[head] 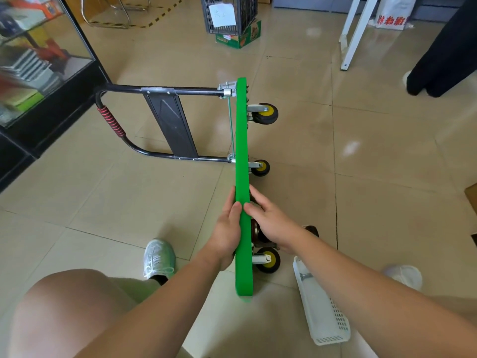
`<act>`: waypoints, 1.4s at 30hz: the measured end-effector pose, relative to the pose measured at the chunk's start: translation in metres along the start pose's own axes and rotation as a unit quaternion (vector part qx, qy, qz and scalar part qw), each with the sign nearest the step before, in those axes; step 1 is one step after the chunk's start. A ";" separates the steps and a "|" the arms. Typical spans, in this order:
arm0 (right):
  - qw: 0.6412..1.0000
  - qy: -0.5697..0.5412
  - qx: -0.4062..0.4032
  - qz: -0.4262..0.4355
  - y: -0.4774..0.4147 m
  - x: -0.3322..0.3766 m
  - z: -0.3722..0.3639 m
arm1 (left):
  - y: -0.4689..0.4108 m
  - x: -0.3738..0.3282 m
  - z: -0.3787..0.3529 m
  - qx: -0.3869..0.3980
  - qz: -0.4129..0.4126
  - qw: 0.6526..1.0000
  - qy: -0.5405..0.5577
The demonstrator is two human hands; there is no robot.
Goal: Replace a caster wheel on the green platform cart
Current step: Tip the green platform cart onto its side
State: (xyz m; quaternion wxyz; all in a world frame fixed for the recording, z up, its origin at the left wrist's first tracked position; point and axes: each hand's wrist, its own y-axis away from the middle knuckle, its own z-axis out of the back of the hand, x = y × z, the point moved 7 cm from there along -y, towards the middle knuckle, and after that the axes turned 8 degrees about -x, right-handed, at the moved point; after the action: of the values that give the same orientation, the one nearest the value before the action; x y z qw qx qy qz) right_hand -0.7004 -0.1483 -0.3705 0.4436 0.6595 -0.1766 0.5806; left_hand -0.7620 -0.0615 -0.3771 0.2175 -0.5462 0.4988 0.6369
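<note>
On the tiled floor [374, 156], the green platform cart [242, 151] stands on its long edge, with its black handle [113, 125] splayed out leftward. The left hand [227, 228] holds the upper edge from the deck side, its grip wrapped on it. The right hand [268, 223] clasps the same edge from the underside, above a darker caster [255, 228] that is partly hidden. The yellow-hubbed caster [268, 260] sits just below. A white basket [322, 306] lies at the right. The cart seems steadied for access to its wheels. The next move calls for freeing one hand to work the caster's mounting bolts.
</note>
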 end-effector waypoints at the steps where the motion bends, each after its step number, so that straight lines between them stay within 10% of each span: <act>1: 1.000 -0.001 0.000 0.002 0.003 0.000 0.001 | 0.003 0.001 0.000 0.002 0.001 1.000 0.003; 42: 0.998 -0.046 0.009 -0.035 0.059 -0.024 0.006 | 0.039 0.005 -0.002 0.082 -0.007 0.995 -0.065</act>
State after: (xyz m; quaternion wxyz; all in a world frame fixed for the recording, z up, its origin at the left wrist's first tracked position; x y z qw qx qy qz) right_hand -0.7474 -0.1919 -0.3698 0.4489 0.6952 -0.1682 0.5356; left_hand -0.7945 -0.0810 -0.3662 0.2980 -0.4878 0.5300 0.6264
